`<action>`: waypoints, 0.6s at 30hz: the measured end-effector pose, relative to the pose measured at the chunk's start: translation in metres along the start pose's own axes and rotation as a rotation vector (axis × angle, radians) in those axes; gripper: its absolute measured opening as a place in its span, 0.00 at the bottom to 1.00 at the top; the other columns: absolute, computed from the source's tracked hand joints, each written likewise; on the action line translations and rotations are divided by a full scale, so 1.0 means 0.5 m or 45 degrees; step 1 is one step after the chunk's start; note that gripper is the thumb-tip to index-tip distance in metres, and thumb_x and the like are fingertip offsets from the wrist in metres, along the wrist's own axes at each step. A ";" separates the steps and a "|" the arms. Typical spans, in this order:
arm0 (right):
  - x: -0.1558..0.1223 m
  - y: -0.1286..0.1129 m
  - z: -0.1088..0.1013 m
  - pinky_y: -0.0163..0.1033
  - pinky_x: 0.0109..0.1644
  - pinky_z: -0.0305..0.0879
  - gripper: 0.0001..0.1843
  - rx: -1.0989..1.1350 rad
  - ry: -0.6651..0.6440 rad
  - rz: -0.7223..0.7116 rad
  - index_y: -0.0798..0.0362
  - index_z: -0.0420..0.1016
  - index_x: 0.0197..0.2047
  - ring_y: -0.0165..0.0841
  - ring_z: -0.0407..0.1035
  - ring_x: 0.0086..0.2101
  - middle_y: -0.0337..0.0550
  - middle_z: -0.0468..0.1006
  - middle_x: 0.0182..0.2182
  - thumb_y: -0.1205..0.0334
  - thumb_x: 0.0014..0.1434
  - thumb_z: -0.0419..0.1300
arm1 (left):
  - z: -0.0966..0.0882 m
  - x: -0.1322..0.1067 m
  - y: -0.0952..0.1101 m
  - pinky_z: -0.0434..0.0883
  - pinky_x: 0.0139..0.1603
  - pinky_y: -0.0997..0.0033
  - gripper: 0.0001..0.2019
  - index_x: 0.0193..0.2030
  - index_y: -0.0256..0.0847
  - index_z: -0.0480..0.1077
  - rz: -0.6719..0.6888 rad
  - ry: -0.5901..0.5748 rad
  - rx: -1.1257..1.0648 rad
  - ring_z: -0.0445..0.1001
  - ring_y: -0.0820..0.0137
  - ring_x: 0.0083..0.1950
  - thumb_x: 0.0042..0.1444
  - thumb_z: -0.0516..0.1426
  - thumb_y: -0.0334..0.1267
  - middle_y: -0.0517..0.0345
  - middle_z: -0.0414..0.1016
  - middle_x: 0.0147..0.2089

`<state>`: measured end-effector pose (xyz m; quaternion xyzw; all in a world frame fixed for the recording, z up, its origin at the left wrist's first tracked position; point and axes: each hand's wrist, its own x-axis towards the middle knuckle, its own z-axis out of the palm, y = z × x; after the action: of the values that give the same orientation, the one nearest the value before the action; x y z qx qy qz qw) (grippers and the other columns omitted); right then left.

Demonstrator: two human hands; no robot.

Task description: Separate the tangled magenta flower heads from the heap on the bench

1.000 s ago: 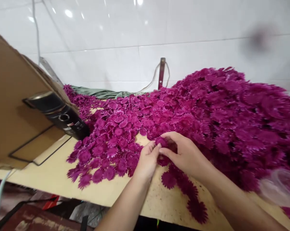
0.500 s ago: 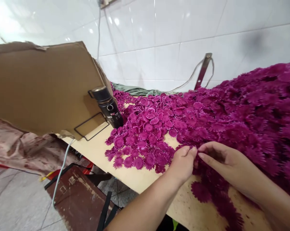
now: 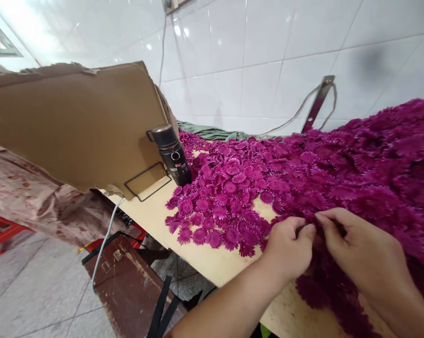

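Note:
Magenta artificial flowers with fringed edges are heaped over the table. Low over the heap's near side, my left hand is closed, thumb against curled fingers, at a magenta flower piece. Just right of it, my right hand pinches at the same piece with thumb and forefinger. The fingers partly hide this piece, so its exact shape cannot be made out. Below the hands, a dark bunch of the same flowers trails toward the table's front edge.
A black vacuum flask stands beside the heap, before a large cardboard sheet. A thin wire frame sits at the cardboard's foot. Behind rises a tiled wall with a metal bracket. A worn brown case is below the table.
The view has shifted left, so things appear further right. My right thumb and forefinger have closed together beside my left fingertips; my left thumb is now more bent.

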<state>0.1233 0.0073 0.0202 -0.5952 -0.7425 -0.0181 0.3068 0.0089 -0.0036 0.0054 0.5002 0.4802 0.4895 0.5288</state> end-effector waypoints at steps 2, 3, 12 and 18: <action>0.004 -0.009 -0.001 0.40 0.24 0.57 0.12 -0.043 0.010 -0.001 0.48 0.67 0.29 0.40 0.69 0.22 0.45 0.75 0.23 0.54 0.55 0.46 | -0.003 0.007 0.000 0.57 0.28 0.74 0.10 0.22 0.40 0.59 0.022 0.050 0.033 0.56 0.74 0.26 0.53 0.50 0.38 0.63 0.59 0.22; 0.007 -0.014 -0.003 0.40 0.24 0.56 0.12 -0.055 0.022 -0.006 0.48 0.66 0.29 0.40 0.68 0.22 0.45 0.74 0.22 0.54 0.56 0.46 | -0.004 0.010 0.002 0.57 0.27 0.74 0.11 0.22 0.41 0.57 0.044 0.072 0.063 0.56 0.74 0.26 0.54 0.50 0.38 0.63 0.58 0.22; 0.134 0.037 -0.066 0.43 0.33 0.62 0.10 -0.075 0.257 0.417 0.52 0.72 0.32 0.40 0.69 0.28 0.48 0.75 0.25 0.61 0.53 0.50 | -0.016 -0.004 0.027 0.62 0.43 0.69 0.05 0.28 0.41 0.65 0.241 0.082 0.042 0.66 0.67 0.35 0.52 0.50 0.32 0.55 0.69 0.31; 0.107 0.049 -0.073 0.50 0.49 0.64 0.28 0.265 0.129 0.140 0.54 0.65 0.55 0.43 0.67 0.45 0.53 0.70 0.50 0.59 0.49 0.58 | -0.043 0.015 0.024 0.62 0.33 0.74 0.09 0.22 0.39 0.65 0.080 -0.018 -0.086 0.64 0.72 0.27 0.52 0.53 0.36 0.60 0.67 0.22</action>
<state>0.1555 0.0467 0.0668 -0.5982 -0.6901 0.0458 0.4047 -0.0125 0.0052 0.0165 0.5004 0.4437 0.5182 0.5330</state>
